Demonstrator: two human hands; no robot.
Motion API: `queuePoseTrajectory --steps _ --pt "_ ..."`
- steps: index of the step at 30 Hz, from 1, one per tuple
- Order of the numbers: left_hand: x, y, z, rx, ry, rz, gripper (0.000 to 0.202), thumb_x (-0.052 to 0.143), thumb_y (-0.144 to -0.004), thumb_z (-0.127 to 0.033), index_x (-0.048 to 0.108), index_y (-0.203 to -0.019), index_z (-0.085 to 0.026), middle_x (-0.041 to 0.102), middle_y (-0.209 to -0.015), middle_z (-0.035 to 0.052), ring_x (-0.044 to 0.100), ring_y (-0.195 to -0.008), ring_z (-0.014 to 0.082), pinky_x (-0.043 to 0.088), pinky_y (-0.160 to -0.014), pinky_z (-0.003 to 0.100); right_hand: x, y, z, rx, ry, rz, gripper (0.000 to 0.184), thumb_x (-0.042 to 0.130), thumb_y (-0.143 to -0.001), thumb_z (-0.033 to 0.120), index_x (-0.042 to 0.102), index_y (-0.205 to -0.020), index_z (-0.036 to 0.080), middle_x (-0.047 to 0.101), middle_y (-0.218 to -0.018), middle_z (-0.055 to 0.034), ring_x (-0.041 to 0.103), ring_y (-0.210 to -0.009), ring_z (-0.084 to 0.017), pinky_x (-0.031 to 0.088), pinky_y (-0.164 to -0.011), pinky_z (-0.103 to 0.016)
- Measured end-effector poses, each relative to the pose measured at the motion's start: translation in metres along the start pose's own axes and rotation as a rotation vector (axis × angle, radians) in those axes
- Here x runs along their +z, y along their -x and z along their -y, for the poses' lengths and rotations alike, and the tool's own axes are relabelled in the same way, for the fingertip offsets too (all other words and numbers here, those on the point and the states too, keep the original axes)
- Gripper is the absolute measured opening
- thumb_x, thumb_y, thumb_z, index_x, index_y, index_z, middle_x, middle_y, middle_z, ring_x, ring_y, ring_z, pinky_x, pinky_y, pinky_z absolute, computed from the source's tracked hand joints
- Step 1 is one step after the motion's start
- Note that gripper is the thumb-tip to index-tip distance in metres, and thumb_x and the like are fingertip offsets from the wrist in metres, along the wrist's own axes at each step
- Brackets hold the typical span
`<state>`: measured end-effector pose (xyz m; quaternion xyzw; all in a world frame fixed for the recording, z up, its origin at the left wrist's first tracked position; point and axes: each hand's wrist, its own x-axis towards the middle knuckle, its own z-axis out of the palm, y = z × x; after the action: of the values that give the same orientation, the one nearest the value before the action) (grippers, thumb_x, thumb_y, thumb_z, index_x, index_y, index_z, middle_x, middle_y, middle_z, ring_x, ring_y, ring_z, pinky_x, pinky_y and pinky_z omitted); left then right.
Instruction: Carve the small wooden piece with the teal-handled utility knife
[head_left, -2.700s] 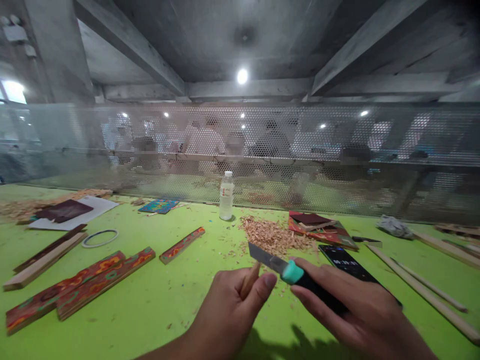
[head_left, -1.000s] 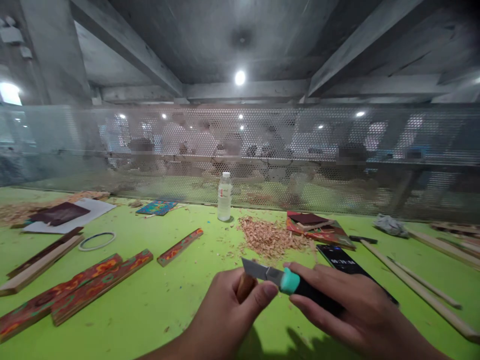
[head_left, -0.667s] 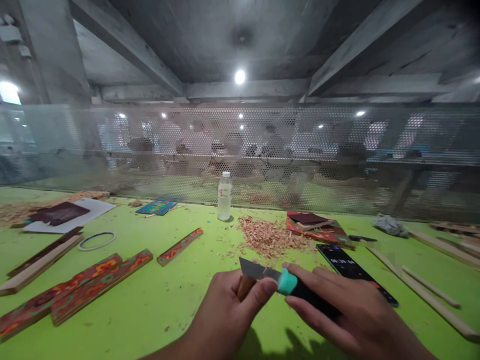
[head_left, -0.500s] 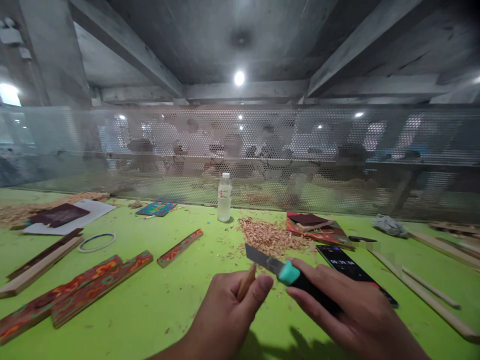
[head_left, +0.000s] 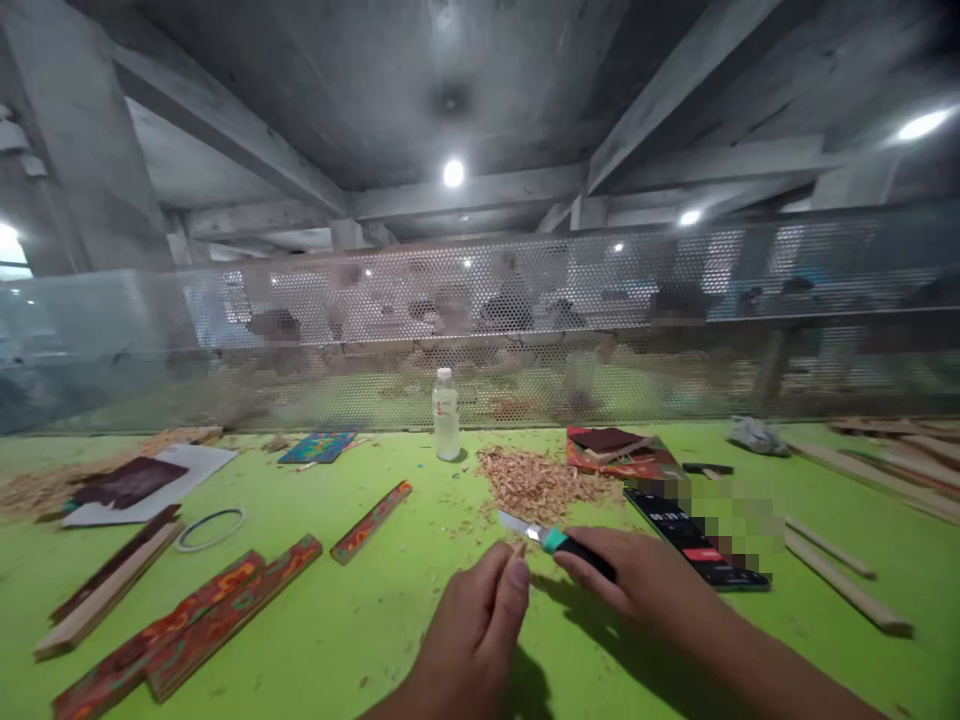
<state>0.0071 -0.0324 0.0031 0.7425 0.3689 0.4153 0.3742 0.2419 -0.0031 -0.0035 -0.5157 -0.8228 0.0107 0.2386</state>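
On the far left of the green bench (head_left: 315,640) the painted wood strips (head_left: 187,625) and the thin ring (head_left: 210,527) lie as they did a moment ago, and the short painted strip (head_left: 373,507) is in its place too.

My left hand (head_left: 472,640) is nearer to me than before. Its fingers are closed around the small wooden stick (head_left: 519,547), but now only the tip shows past my thumb, where half a second ago much more of it stood out. Nearly all of it is hidden inside my grip.

The knife (head_left: 559,541) has moved off the stick. A moment ago its blade lay against the wood; now it points left and away, just beyond the tip and clear of it. My right hand (head_left: 637,580) is clenched on the dark handle, further out over the bench than before. I judge that one shaving stroke has just ended and the blade is free.

Beyond the knife sit the heap of shavings (head_left: 536,482) and the water bottle (head_left: 446,413), unmoved. To the right, the phone (head_left: 694,535) lies beside my right hand.
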Motion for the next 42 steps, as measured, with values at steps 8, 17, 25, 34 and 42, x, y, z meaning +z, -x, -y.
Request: queuePoseTrajectory --steps 8,17,25,34,42 --pt "0.001 -0.002 0.002 0.008 -0.156 0.096 0.031 0.05 -0.099 -0.049 0.053 -0.085 -0.021 0.05 -0.072 -0.0015 0.044 -0.066 0.0164 0.029 -0.061 0.031 0.009 -0.005 0.0 0.043 -0.065 0.019 0.035 0.043 -0.105 0.046 0.07 -0.108 0.024 0.078 -0.101 -0.0082 0.071 -0.088 -0.025 0.05 -0.075 -0.034" --pt "0.0 -0.001 0.002 0.064 -0.282 0.138 0.018 0.056 -0.097 -0.034 0.062 -0.093 -0.018 0.062 -0.078 0.0 0.048 -0.069 0.0154 0.033 -0.063 0.027 0.025 -0.008 -0.005 0.09 -0.033 -0.043 0.037 0.04 -0.106 0.047 0.067 -0.107 0.022 0.071 -0.102 -0.0094 0.068 -0.087 -0.023 0.05 -0.074 -0.034" --pt "-0.001 -0.003 0.004 0.138 -0.413 0.182 0.02 0.058 -0.1 -0.035 0.071 -0.103 -0.02 0.068 -0.089 0.0032 0.059 -0.08 0.019 0.039 -0.07 0.028 0.031 -0.006 -0.006 0.143 -0.024 -0.089 0.04 0.037 -0.106 0.049 0.066 -0.106 0.021 0.069 -0.101 -0.0094 0.068 -0.087 -0.024 0.051 -0.075 -0.035" --pt "-0.001 -0.003 0.005 0.102 -0.552 0.199 0.017 0.053 -0.102 -0.031 0.065 -0.105 -0.02 0.07 -0.099 0.0061 0.063 -0.087 0.0213 0.042 -0.073 0.03 0.035 -0.006 -0.013 0.133 -0.09 -0.081 0.042 0.036 -0.107 0.05 0.065 -0.115 0.021 0.071 -0.109 -0.0109 0.069 -0.098 -0.025 0.052 -0.085 -0.037" --pt "0.009 -0.01 -0.005 0.124 -0.623 0.305 0.03 0.057 -0.1 -0.036 0.065 -0.12 -0.015 0.069 -0.115 0.0146 0.063 -0.104 0.0314 0.05 -0.091 0.044 0.041 -0.006 -0.012 0.137 -0.143 -0.076 0.04 0.039 -0.107 0.05 0.065 -0.111 0.02 0.07 -0.106 -0.0086 0.067 -0.096 -0.022 0.053 -0.086 -0.038"
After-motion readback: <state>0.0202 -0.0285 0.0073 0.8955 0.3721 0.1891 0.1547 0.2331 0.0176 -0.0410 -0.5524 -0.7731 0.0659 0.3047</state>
